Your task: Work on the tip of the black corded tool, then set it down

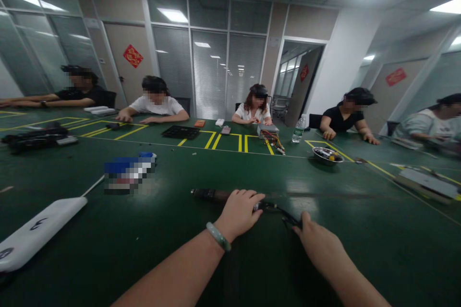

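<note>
A dark, stick-shaped device [206, 194] lies crosswise on the green table. Its black end points left, and its middle is covered by my left hand [240, 212]. That hand rests over the device with its fingers curled across it, and a green bangle circles the wrist. From the device's right end runs a black cord [284, 212]. My right hand [315, 236] pinches this cord between thumb and fingers, just right of the left hand. What kind of device it is cannot be made out.
A white power strip [43, 230] lies at left, near a blurred blue-and-white pack [129, 172]. Farther off are a metal bowl [327, 155] of small parts, a water bottle [298, 129], a metal box with wires [268, 130] and a black tray [180, 132]. Several people sit across the table.
</note>
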Motion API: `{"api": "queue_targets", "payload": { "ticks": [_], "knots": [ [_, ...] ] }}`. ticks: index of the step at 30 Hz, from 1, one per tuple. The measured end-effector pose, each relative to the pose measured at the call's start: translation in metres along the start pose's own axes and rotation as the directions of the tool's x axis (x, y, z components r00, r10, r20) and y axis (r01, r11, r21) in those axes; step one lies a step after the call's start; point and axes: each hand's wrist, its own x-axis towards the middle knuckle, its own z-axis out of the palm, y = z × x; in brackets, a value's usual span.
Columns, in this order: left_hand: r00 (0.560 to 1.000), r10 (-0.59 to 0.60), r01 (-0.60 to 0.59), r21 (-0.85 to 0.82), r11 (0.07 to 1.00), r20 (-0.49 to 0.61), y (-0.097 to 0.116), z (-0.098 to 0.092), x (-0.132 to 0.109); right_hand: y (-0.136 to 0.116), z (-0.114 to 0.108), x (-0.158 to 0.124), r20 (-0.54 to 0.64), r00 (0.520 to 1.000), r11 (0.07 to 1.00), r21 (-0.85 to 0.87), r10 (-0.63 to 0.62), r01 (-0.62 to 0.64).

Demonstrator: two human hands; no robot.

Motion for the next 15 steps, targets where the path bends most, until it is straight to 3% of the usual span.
{"api": "queue_targets", "payload": {
  "ticks": [3,8,12,15],
  "knots": [
    [1.0,-0.012,0.012,0.004,1.0,0.026,0.003,-0.004,0.001,0.009,-0.011,0.008,0.07,0.998,0.996,0.083,-0.001,-0.005],
    [1.0,-0.011,0.012,-0.024,1.0,0.027,0.005,-0.007,0.001,0.036,-0.027,0.053,0.013,0.993,0.977,0.178,-0.118,0.114],
    [0.999,-0.006,0.007,-0.024,1.0,0.037,0.007,-0.008,0.0,0.043,-0.023,0.087,-0.037,0.981,0.964,0.183,-0.192,0.195],
    [0.999,-0.01,0.01,-0.006,1.0,0.039,0.008,-0.008,-0.001,0.038,-0.019,0.094,-0.056,0.981,0.956,0.219,-0.185,0.193]
  ]
}}
